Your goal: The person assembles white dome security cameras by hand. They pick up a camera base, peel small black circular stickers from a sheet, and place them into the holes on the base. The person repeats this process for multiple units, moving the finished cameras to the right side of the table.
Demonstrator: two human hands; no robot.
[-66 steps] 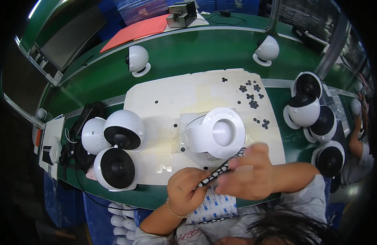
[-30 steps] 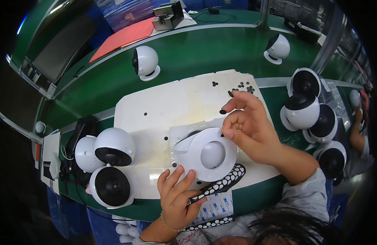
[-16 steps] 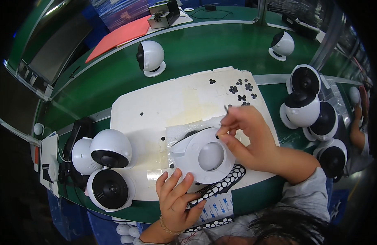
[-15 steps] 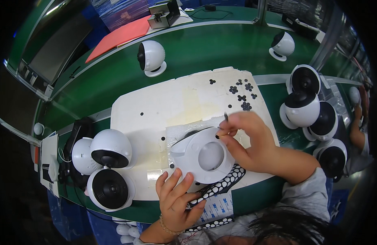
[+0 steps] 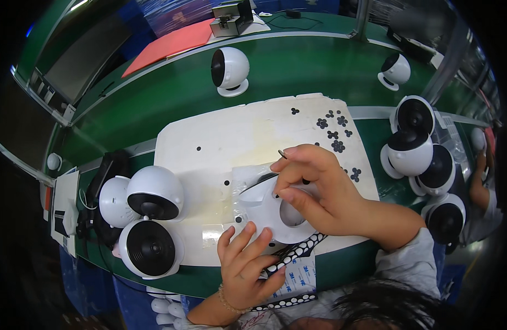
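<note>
A white camera-like device [image 5: 270, 206] lies on its side, its round base with a hollow centre facing up. My right hand [image 5: 327, 192] is closed over it, with a thin dark tool [image 5: 282, 154] showing at the fingertips. A small black round pad [image 5: 276, 195] shows under those fingers; whether it is held or lies on the base is unclear. Another black pad sits on the base. My left hand [image 5: 248, 264] is beside the device, three fingers spread, its forefinger and thumb around the end of a black sheet with round holes [image 5: 297, 253]. The sheet's blue-printed backing shows below.
White cardboard [image 5: 193, 176] under the work carries clusters of black round pads [image 5: 338, 146]. Several white ball-shaped devices stand at the left [image 5: 154, 192] and right [image 5: 410, 151], with two more behind on the green bench [image 5: 303, 66]. Another person's arm [image 5: 480, 181] shows far right.
My right hand has moved left over the device, now covering much of its base. A black pad now shows on the base beneath the hand. The whole view has shifted slightly.
</note>
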